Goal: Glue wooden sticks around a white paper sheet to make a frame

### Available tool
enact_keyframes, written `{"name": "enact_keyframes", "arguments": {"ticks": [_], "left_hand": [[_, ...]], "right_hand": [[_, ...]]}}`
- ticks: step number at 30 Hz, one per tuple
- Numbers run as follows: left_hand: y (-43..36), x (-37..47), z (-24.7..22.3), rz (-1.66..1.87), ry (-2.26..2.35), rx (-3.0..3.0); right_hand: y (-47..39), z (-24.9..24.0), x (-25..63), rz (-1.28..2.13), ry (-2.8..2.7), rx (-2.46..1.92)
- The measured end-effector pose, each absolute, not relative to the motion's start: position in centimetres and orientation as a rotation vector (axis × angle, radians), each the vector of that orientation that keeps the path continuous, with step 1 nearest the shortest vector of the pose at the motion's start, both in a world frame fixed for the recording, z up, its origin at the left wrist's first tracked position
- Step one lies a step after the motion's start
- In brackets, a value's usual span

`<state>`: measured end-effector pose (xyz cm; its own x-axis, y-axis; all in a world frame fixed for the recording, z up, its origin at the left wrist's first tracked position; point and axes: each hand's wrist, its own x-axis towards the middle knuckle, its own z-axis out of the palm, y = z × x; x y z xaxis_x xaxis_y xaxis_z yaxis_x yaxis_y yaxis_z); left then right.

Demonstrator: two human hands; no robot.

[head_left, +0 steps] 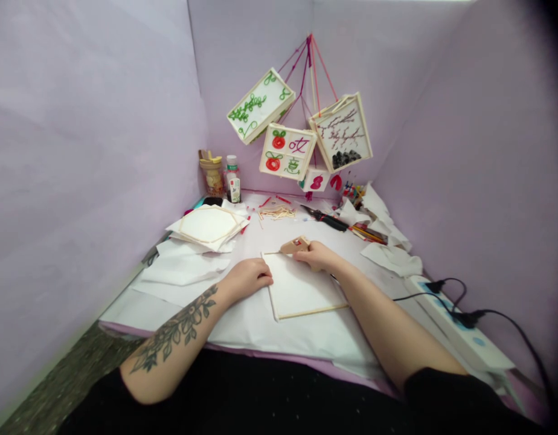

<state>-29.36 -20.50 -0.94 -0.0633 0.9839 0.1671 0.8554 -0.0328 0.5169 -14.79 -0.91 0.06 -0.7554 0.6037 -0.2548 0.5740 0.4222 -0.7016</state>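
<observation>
A square wooden-edged panel with a white face (pixel 301 287) lies flat on the table in front of me. My left hand (pixel 249 279) has its fingers curled at the panel's left edge, gripping it there. In my right hand (pixel 322 257) is a beige glue gun (pixel 295 244), its nose over the panel's far left corner. A dark cord shows by my right wrist and again beyond the forearm, which hides part of the panel's right side.
Decorated panels (pixel 288 151) hang on cords at the back. White sheets with a hexagonal frame (pixel 211 225) are stacked at left. Small sticks (pixel 279 212), black-handled pliers (pixel 327 219) and paper scraps (pixel 392 258) lie beyond. A power strip (pixel 460 326) with plugs is at right.
</observation>
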Motion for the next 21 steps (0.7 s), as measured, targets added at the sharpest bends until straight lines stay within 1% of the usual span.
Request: {"name": "enact_keyframes", "arguments": {"ticks": [21], "left_hand": [[-20.55,-29.29,-0.9,0.736,1.996,1.945]], "right_hand": [[-1.42,-0.17,-15.34,1.267,-2.653,-1.031]]}}
